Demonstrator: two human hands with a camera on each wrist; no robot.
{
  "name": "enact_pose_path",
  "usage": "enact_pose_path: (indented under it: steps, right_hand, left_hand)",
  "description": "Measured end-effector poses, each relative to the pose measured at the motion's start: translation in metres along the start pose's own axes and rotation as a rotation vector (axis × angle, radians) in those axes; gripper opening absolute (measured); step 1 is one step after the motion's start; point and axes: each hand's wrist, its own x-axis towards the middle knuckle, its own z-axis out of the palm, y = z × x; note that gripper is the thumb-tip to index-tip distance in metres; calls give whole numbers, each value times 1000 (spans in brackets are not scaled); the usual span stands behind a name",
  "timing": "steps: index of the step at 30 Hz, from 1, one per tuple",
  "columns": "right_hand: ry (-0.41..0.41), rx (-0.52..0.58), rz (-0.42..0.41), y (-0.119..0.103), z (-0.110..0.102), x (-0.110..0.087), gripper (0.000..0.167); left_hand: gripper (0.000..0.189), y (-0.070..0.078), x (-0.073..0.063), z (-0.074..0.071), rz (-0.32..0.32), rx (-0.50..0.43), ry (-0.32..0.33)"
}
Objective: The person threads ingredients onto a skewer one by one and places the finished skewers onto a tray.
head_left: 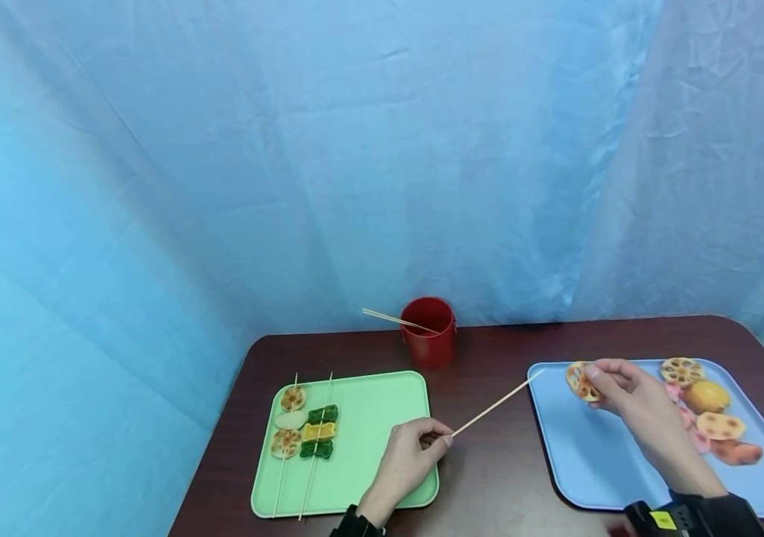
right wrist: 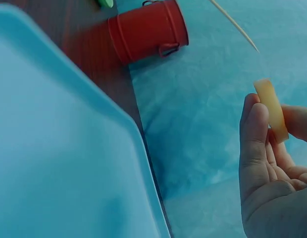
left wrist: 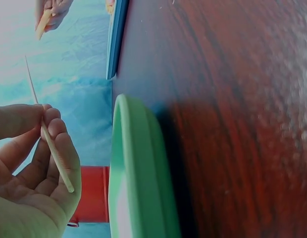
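Observation:
Between thumb and fingers, my left hand (head_left: 415,456) pinches a bare wooden skewer (head_left: 499,403) near its blunt end, over the right edge of the green tray (head_left: 382,447). The skewer's thin tip points up and right toward my other hand. My right hand (head_left: 646,406) pinches a lotus root slice (head_left: 581,381) by its edge, above the left part of the blue tray (head_left: 596,470). In the right wrist view, the slice (right wrist: 272,110) appears edge-on, with the skewer tip (right wrist: 250,43) a short gap away from it.
Two loaded skewers lie on the green tray, one with lotus root slices (head_left: 286,443), one with green and yellow pieces (head_left: 318,432). A red bucket (head_left: 430,343) holding several skewers stands at the back. Another lotus slice (head_left: 682,371), a yellow piece (head_left: 706,397) and other food pieces lie on the blue tray.

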Motion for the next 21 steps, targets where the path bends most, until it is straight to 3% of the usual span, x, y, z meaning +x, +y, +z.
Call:
enact_pose_path:
  steps: [10, 21]
  right_hand:
    - [23, 137, -58, -12, 13, 2, 62]
    - [16, 92, -104, -16, 23, 1, 59]
  left_hand:
    - [7, -2, -1, 0, 12, 25, -24]
    - [6, -6, -2, 2, 57, 38, -4]
